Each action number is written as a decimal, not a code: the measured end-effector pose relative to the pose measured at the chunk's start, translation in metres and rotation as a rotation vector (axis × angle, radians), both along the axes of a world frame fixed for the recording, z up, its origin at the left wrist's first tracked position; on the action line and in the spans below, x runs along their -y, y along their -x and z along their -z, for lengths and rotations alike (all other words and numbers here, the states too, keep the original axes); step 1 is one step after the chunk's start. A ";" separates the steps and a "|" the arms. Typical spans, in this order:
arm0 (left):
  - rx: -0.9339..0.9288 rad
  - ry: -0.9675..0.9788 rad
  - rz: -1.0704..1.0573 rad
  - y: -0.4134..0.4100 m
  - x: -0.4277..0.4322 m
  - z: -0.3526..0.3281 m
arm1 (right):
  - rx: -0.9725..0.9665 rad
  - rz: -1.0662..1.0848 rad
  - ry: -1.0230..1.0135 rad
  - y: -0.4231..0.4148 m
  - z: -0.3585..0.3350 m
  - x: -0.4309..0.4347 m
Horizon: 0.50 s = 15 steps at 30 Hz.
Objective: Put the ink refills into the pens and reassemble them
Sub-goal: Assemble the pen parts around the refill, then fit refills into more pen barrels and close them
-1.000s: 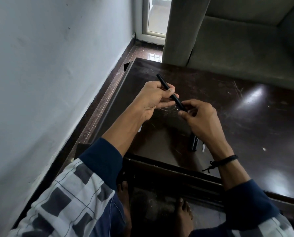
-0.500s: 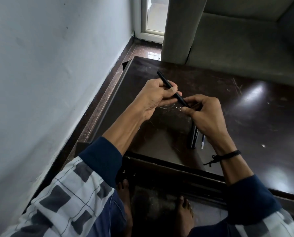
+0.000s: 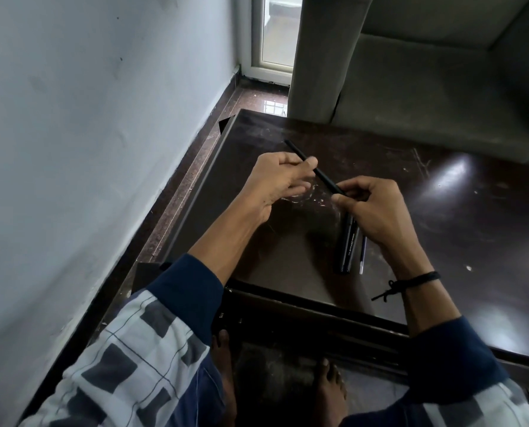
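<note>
Nearest the camera, two bare feet [image 3: 331, 386] show under the table [image 3: 488, 229], dim and partly cut off by its near edge. Checked sleeves [image 3: 127, 365] with dark cuffs run out of frame at the bottom. A black band [image 3: 423, 277] circles the right wrist.

On the table, just beside the right wrist, lies a black pen [image 3: 347, 248] with pale print too small to read. Its far end is hidden under the right hand [image 3: 377, 211], and it may be two dark pieces lying side by side. Just right of it lies a thin refill [image 3: 363, 254], blue with a pale tip, its far end likewise hidden.

The right hand's fingers are curled, and its thumb and fingertips pinch the near end of a slim black barrel [image 3: 321, 177], held above the table. Anything else in that grip is hidden. The left hand [image 3: 272, 183] pinches the barrel further up between thumb and forefinger, the other fingers loosely extended below. The barrel slants up and left, its far end free.

Beyond the table stands a grey sofa [image 3: 411, 87], cut off at right. A white door [image 3: 272, 41] shows beside the wall [image 3: 87, 118].
</note>
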<state>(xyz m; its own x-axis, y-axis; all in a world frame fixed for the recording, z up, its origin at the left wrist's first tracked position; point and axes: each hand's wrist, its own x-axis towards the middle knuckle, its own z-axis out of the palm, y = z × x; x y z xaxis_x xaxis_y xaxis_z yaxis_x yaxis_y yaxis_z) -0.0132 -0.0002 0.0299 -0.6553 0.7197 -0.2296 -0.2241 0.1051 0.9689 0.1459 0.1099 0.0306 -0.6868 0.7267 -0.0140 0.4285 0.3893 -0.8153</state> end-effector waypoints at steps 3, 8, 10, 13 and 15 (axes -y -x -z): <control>-0.015 0.015 -0.126 0.012 0.002 -0.002 | 0.036 0.130 -0.062 -0.011 0.009 -0.015; 0.026 -0.047 -0.233 0.018 0.007 -0.009 | 0.093 0.207 -0.078 -0.008 0.015 -0.033; 0.048 -0.069 -0.205 0.017 0.007 -0.008 | 0.135 0.227 -0.121 0.005 0.018 -0.041; 0.094 -0.089 -0.201 0.020 0.005 -0.009 | 0.152 0.234 -0.170 0.035 0.019 -0.058; 0.107 -0.091 -0.211 0.023 0.005 -0.008 | 0.172 0.214 -0.206 0.052 0.024 -0.069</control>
